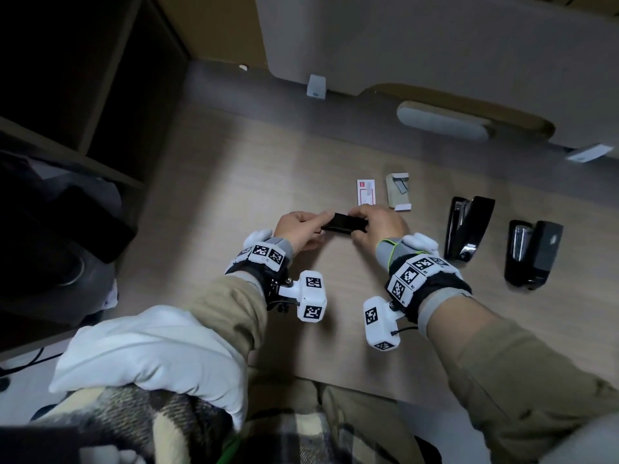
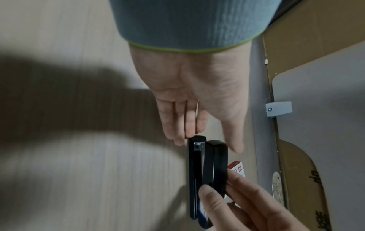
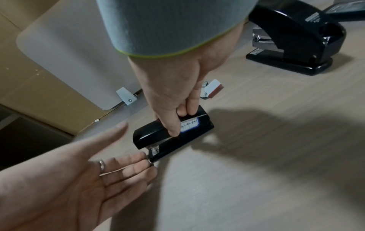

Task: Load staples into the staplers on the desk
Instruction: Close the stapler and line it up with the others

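A small black stapler (image 1: pixel 338 223) is held just above the wooden desk (image 1: pixel 234 182) at centre. My right hand (image 1: pixel 375 224) grips its rear half, thumb on the labelled top (image 3: pixel 189 124) and fingers curled round the far side. My left hand (image 1: pixel 310 227) is flat, its straight fingertips (image 3: pixel 141 161) touching the front end of the stapler's base (image 2: pixel 194 156), thumb stretched out beside the top arm. The stapler is closed. Two staple boxes lie just beyond: a red and white one (image 1: pixel 366 193) and an opened grey one (image 1: pixel 397 192).
Two bigger black staplers stand to the right, one (image 1: pixel 467 227) near my right wrist, another (image 1: pixel 532 252) further out. A pale partition panel (image 1: pixel 435 45) with a clamp (image 1: pixel 316 86) lines the back edge. Dark shelving (image 1: pixel 67 95) borders the left.
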### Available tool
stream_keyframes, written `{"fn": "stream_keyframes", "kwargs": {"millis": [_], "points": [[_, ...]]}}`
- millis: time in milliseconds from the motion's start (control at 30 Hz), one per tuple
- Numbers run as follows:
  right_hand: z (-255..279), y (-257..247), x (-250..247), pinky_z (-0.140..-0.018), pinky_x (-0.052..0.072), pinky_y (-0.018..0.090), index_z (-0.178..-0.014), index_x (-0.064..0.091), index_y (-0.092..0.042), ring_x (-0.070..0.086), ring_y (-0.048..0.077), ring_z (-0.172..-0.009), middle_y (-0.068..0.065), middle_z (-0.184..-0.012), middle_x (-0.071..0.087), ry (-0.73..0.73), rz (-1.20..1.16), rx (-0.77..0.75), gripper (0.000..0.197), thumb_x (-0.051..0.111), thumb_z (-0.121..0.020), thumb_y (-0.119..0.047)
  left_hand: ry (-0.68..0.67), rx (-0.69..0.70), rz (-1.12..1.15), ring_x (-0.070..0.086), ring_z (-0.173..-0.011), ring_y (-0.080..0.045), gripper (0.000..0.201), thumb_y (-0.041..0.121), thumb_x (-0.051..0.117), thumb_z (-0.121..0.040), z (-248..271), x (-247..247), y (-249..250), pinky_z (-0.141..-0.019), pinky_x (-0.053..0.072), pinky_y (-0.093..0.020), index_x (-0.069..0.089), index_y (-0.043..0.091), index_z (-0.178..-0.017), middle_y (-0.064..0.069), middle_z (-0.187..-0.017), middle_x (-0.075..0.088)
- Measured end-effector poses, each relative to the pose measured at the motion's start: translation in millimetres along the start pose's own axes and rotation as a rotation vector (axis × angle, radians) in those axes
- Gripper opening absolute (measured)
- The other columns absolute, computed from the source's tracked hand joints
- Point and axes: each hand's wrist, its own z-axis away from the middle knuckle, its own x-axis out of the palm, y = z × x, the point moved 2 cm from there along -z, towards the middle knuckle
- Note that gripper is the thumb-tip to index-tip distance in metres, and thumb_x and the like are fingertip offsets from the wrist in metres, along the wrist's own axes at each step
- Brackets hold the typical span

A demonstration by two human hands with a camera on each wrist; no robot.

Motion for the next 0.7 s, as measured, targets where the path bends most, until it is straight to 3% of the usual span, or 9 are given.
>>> {"fn": "stream_keyframes", "kwargs": {"millis": [100,233,333,500,700], "points": [[-1.6,-0.3,-1.0,-0.085,0.053,0.032,-0.112,0.067,-0.035,0.065,0.021,-0.104,-0.008,-0.107,0.072,-0.032,-0.006,0.031,0.038,0.074,-0.075,-0.030,0.057,0.072,-0.071,0.066,-0.069,-0.022,0.046,0.034,0.080,-0.078,-5.7,2.0,-2.7,-0.078,0.059,-0.037,0.064,0.002,-0.106,-0.012,-0.087,0.070],[-0.3,0.5,3.4,-0.084,0.053,0.031,-0.111,0.068,-0.035,0.065,0.018,-0.104,-0.010,-0.109,0.072,-0.048,-0.013,0.096,0.037,0.076,-0.075,-0.034,0.075,0.123,-0.146,0.067,-0.065,-0.026,0.037,0.036,0.081,-0.076,-11.5,5.0,-0.2,-0.076,0.061,-0.042,0.063,0.007,-0.091,-0.014,-0.079,0.072],[3.5,-0.8,6.6,-0.083,0.053,0.031,-0.111,0.067,-0.034,0.065,0.019,-0.104,-0.010,-0.109,0.071,-0.053,-0.039,0.114,0.036,0.075,-0.076,-0.033,0.044,0.124,-0.167,0.065,-0.065,-0.027,0.036,0.034,0.080,-0.077,-12.1,4.8,0.8,-0.075,0.060,-0.044,0.062,0.006,-0.090,-0.016,-0.078,0.070],[10.9,0.9,9.8,-0.082,0.053,0.032,-0.109,0.065,-0.031,0.066,0.021,-0.101,-0.009,-0.108,0.071,-0.053,-0.048,0.159,0.035,0.071,-0.074,-0.034,-0.012,0.061,-0.113,0.064,-0.067,-0.022,0.046,0.043,0.079,-0.075,-11.5,2.4,1.3,-0.066,0.056,-0.031,0.064,0.007,-0.098,-0.009,-0.080,0.067],[31.3,14.9,20.9,-0.077,0.053,0.031,-0.092,0.059,-0.030,0.067,0.024,-0.089,-0.006,-0.093,0.072,-0.062,-0.105,0.288,0.030,0.069,-0.067,-0.043,-0.173,-0.006,-0.173,0.063,-0.071,-0.023,0.038,0.051,0.073,-0.079,0.4,21.0,-2.5,-0.078,0.057,-0.035,0.060,0.015,-0.083,-0.009,-0.080,0.070]]}}
